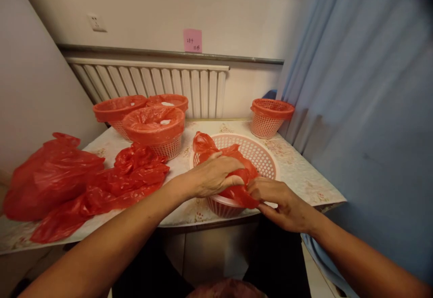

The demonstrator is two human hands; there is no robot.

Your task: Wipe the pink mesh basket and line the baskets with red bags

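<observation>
Nearest the camera, a reddish garment [226, 289] at the bottom edge, between dark trouser legs [277, 262]. Reaching in from either side, bare forearms, to meet over the near edge of a table with a floral tablecloth [294, 153]. Under the left hand [218, 175], bunched red plastic bag [238, 155], gripped loosely between thumb and curled fingers; in the right hand [282, 201], an edge of the same bag, pinched between thumb and fingertips. Location of that bag: inside and over the near rim of a large pink perforated basket [265, 158], crumpled and not yet spread, with the far wall of the basket bare. Step in hand, judging by the tugged edge: working the bag's mouth open. Called for next, probably: parting the thin film without tearing, then drawing it evenly around the rim. Cannot tell whether already hooked over the rim beneath the hands. To the far left, three smaller baskets [154, 126] in a cluster, with red film folded over the rims; to the far right, beside a blue curtain [355, 131], one more red-rimmed basket [269, 124]. At near left, a heap of loose red bags [54, 181].
</observation>
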